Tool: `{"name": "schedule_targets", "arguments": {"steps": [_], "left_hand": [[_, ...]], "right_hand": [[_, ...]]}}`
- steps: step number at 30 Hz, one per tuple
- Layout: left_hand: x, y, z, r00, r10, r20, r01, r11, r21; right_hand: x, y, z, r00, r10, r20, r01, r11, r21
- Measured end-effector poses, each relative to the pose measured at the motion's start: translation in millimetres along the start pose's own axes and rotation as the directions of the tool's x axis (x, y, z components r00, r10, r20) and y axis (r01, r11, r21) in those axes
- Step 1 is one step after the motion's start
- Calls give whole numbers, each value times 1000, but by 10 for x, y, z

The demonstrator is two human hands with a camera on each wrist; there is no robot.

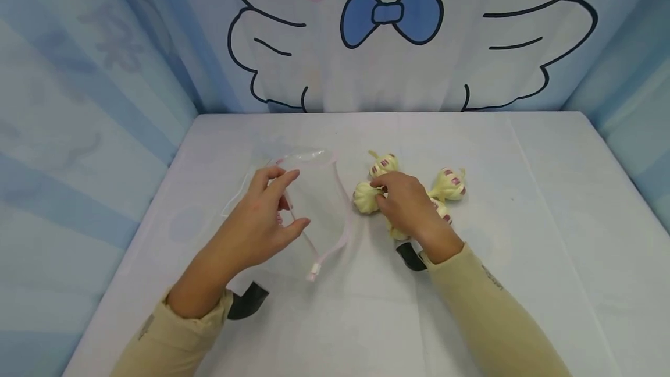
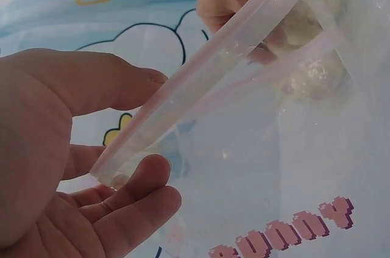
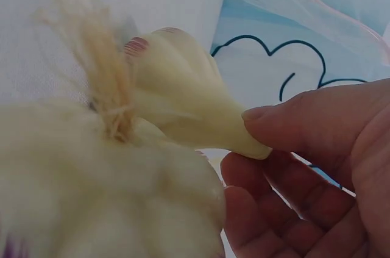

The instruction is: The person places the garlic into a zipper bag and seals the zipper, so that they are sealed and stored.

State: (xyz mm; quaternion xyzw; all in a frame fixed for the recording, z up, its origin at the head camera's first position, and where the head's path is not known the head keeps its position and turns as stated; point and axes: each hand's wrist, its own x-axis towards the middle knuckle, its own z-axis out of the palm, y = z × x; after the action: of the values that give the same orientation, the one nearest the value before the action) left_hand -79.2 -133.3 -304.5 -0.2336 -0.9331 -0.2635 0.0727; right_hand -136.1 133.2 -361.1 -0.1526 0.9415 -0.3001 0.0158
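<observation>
Clear bag (image 1: 314, 202) pinched by left hand (image 1: 262, 220); right hand (image 1: 408, 205) grips garlic (image 1: 366, 196) (others partly hidden).

Legible text, item 1: the clear plastic zip bag with a pale pink seal strip (image 2: 256, 166) carries pink pixel-style lettering near its lower edge, reading "BUNNY"; the first letters are partly cut off. Item 2: the pale blue cartoon-printed backdrop cloth (image 2: 122, 2) shows orange letters at the top, cropped, roughly "ouo", not surely readable.
</observation>
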Motion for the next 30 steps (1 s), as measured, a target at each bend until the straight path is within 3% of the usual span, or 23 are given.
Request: {"name": "schedule_targets", "arguments": {"steps": [6,16,24,30], "left_hand": [[8,1,-4,1000,-1,-4,1,1000,11],[66,-1,-5,1000,-12,-20,12,1000,25],[126,50,15,999,-43,-31,44,998,35],[138,56,12,997,-68,-21,69,997,42]], "right_hand": [[-30,-30,-34,997,19,-80,-19,1000,6],[-240,-61,-274,965,0,-264,14,999,51],[-458,-116,-478,956,94,-278,-52,987,155],[-510,-181,-478,953,96,-288,-31,975,222]]}}
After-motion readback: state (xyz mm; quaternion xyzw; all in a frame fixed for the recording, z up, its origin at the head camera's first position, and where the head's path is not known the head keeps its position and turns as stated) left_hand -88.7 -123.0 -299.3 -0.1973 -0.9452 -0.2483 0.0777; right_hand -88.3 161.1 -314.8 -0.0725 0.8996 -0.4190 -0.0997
